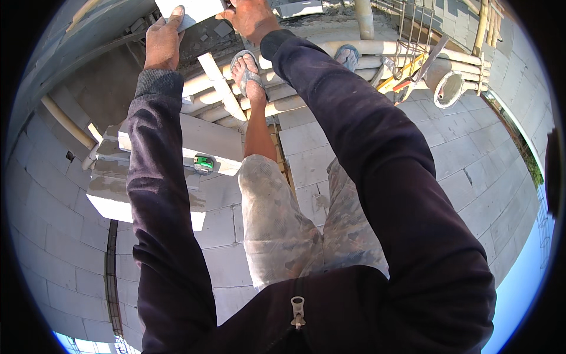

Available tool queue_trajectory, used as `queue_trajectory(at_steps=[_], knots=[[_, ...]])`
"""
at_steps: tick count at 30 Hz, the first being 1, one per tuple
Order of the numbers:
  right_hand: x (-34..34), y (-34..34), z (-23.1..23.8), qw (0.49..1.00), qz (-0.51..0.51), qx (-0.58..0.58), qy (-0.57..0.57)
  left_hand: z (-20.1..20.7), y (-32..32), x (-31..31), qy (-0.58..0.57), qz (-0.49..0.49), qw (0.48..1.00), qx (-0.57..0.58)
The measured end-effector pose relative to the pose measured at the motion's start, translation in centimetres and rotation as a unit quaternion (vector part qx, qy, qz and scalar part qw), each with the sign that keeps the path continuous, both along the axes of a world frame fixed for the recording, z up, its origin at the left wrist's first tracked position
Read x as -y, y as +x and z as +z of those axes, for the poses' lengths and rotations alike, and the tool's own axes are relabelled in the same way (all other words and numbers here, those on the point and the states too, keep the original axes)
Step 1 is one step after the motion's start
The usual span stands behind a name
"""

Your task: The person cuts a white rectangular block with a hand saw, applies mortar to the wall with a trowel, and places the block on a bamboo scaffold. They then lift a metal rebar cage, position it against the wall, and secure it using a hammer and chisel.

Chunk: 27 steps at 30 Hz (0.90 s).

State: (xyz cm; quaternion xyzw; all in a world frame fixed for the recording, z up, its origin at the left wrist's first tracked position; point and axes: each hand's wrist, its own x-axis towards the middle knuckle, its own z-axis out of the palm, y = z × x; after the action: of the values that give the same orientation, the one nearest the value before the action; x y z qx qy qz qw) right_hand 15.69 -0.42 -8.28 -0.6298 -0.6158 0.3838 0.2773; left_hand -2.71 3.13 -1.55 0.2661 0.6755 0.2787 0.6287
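Note:
A pale white building block (pixel 194 8) is at the top of the view, partly cut off by the edge. My left hand (pixel 163 46) grips its left end, the dusty thumb lying along its face. At the other end my right hand (pixel 252 21) holds the block's right side, its fingers partly out of sight. Below my left hand, a green and black tape measure (pixel 204 164) rests on stacked light blocks (pixel 147 177), which my left sleeve partly covers.
My sandalled feet (pixel 249 71) stand on a platform of bamboo poles (pixel 289 97) high along block walls (pixel 471 153). A wooden plank (pixel 221 85) lies across the poles. To the right are a yellow level (pixel 402 74), a round bucket (pixel 449 89) and steel rebar (pixel 415 35).

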Motion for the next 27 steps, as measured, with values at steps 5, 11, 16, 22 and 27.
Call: queue_trajectory(at_steps=[5, 11, 16, 22, 27], knots=[[0.0, -0.3, -0.3, 1.000, 0.006, -0.004, -0.010, -0.8, -0.8, 0.0, -0.001, -0.018, 1.000, -0.022], [0.1, -0.5, 0.5, 0.990, 0.052, 0.130, 0.006, -0.6, -0.4, 0.6, 0.021, -0.018, 1.000, -0.004], [0.4, -0.4, 0.8, 0.992, 0.032, 0.120, -0.002, -0.8, -0.1, 0.4, 0.023, -0.025, 0.999, -0.032], [0.1, -0.4, 2.0, 0.994, 0.041, 0.096, 0.022, -0.5, -0.4, 0.9, 0.020, -0.035, 0.997, -0.064], [0.9, 0.2, 2.6, 0.998, 0.000, -0.003, -0.057, -0.3, 0.4, 0.6, 0.039, -0.066, 0.994, -0.078]])
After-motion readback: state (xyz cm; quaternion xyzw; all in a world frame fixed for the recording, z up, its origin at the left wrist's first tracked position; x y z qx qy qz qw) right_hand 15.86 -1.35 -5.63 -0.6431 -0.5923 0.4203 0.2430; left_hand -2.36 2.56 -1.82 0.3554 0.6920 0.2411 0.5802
